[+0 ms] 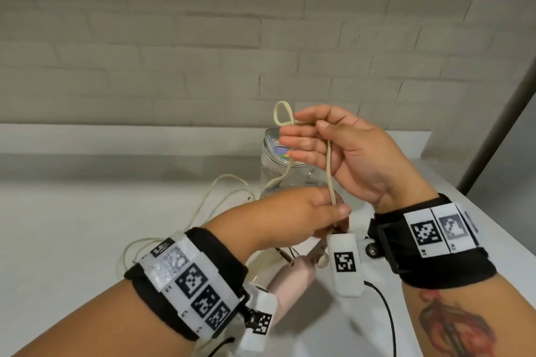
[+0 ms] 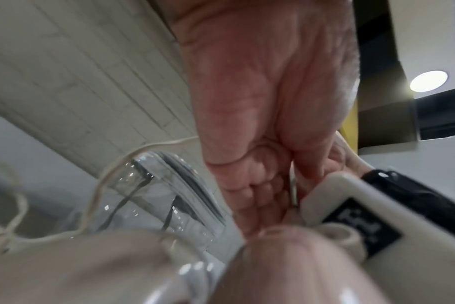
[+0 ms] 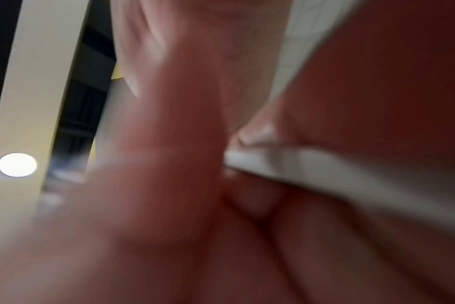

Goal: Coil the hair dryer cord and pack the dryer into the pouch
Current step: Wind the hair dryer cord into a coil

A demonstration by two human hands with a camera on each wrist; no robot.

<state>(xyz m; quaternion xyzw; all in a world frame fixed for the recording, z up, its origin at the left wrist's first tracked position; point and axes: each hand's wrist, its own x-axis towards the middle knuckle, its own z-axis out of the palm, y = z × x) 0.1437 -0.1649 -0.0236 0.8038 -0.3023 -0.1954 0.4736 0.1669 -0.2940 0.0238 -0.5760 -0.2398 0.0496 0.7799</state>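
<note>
Pinching the cream cord (image 1: 329, 171) between thumb and forefinger, the right hand (image 1: 342, 153) holds it raised, a small loop poking out past its fingertips. Below those fingers the left hand (image 1: 293, 217) curls round the same strand. The pink dryer (image 1: 293, 275) lies under both wrists on the white table (image 1: 72, 226); the clear pouch (image 1: 275, 162) stands just beyond the fingers, slack cord trailing left across open tabletop toward the wall.

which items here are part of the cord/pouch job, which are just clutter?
Job:
cord, pinched by right hand above and left hand below
hair dryer, pink, on the table
pouch, clear, behind the hands

Lying about:
black cable near the right forearm
</note>
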